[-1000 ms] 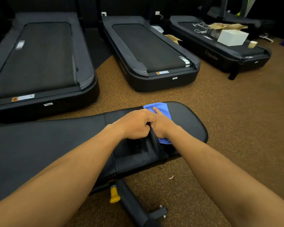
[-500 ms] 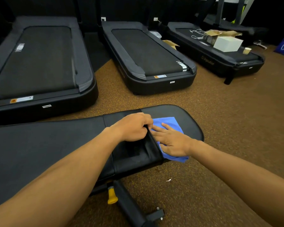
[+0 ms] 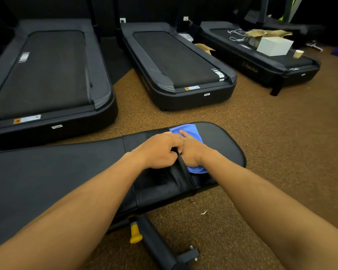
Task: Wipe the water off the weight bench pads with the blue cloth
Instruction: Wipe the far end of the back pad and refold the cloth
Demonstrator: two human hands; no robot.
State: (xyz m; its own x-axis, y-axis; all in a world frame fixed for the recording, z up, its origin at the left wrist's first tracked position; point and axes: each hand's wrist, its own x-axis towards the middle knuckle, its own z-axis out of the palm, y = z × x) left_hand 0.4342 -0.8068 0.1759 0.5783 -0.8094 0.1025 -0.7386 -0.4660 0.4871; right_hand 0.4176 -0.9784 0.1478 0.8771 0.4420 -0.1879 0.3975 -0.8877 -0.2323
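Note:
A black weight bench lies across the view, its long back pad (image 3: 57,172) at the left and its short seat pad (image 3: 222,145) at the right. The blue cloth (image 3: 189,131) is spread on the seat pad next to the gap between the pads. My right hand (image 3: 191,152) presses flat on the cloth, fingers pointing away from me. My left hand (image 3: 160,151) is curled over the raised edge of the pad flap (image 3: 183,172) at the gap, right beside my right hand. Much of the cloth is hidden under my right hand.
Three black treadmills stand behind the bench: one (image 3: 47,78) at the left, one (image 3: 176,65) in the middle and one (image 3: 261,53) at the right, which carries a white box (image 3: 274,45) and a paper cup (image 3: 298,53). The bench frame with a yellow knob (image 3: 135,232) sticks out below. Brown speckled floor (image 3: 281,133) surrounds everything.
My right hand has slid the cloth from the near edge of the seat pad back toward the far edge, close against my left hand. My left hand stays at the gap.

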